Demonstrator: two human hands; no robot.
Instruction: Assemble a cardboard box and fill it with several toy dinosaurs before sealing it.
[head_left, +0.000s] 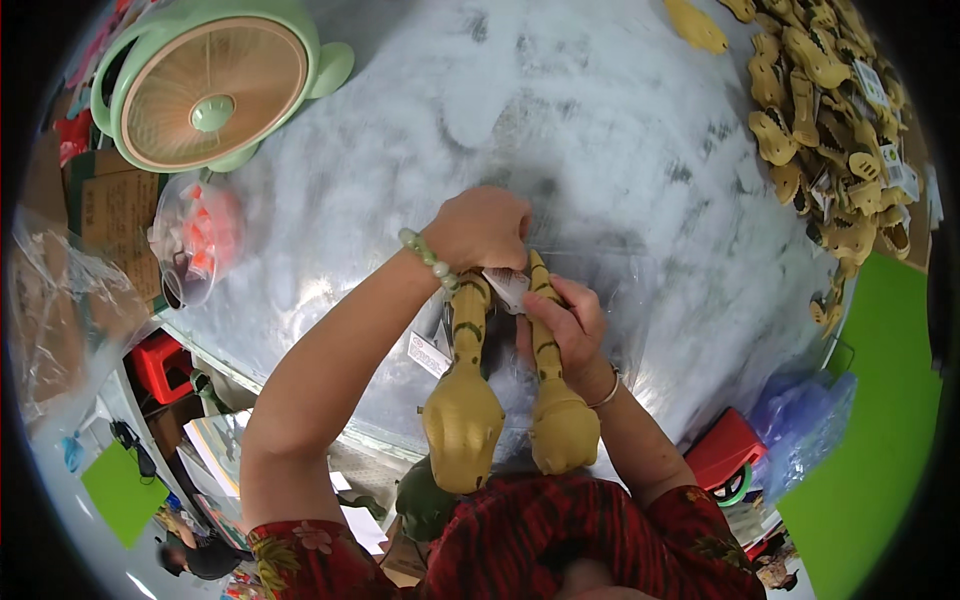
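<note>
Two yellow toy animals lie side by side near my body, each with a bulbous end toward me and a narrow, dark-banded end pointing away. My left hand [482, 228] is curled over the narrow end of the left toy [464, 415]. Its fingertips are hidden, so what they pinch cannot be made out. Between my hands shows a small white tag [507, 288], its upper end at my left hand. My right hand [572, 325] is closed around the banded part of the right toy [564, 430]. Beside the left toy is another white printed tag [428, 354].
A grey-white table [620, 150] spreads ahead. At the far left stands a green fan [325, 75], with a clear plastic tub [222, 235] of orange-red pieces nearer. Yellow toys [820, 130] are heaped at the far right. A bluish plastic bag [805, 425] lies at the near right.
</note>
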